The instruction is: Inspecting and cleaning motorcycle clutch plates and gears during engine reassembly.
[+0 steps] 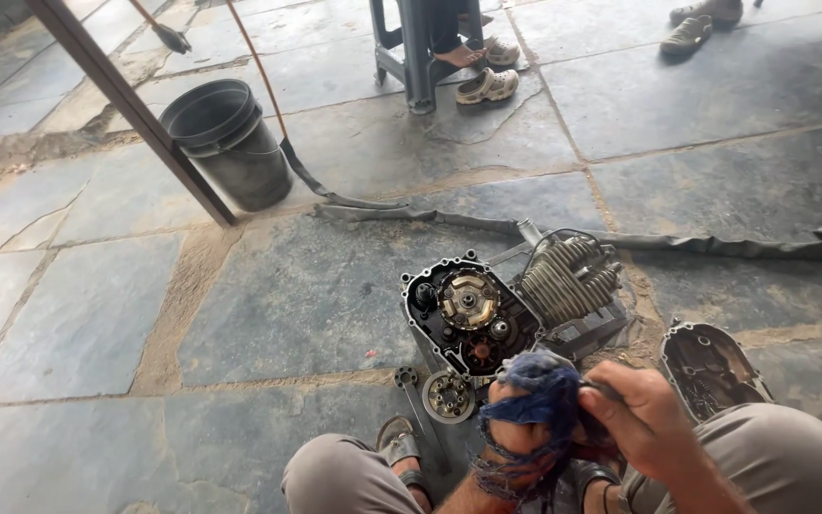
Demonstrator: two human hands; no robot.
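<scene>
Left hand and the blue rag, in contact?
Touching. The head view shows the blue rag wrapped over the left hand, with frayed strands trailing down the wrist.

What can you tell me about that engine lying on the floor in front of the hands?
The engine lies on the stone floor with its side cover off, so the inside faces up. A dark, greasy case with a bolt-holed rim holds a brass-coloured round clutch and smaller gears. On its right a grey metal cylinder with cooling fins sticks out. The removed cover lies apart to the right, and a loose round plate sits just beside the case. Neither hand touches the engine.
</scene>
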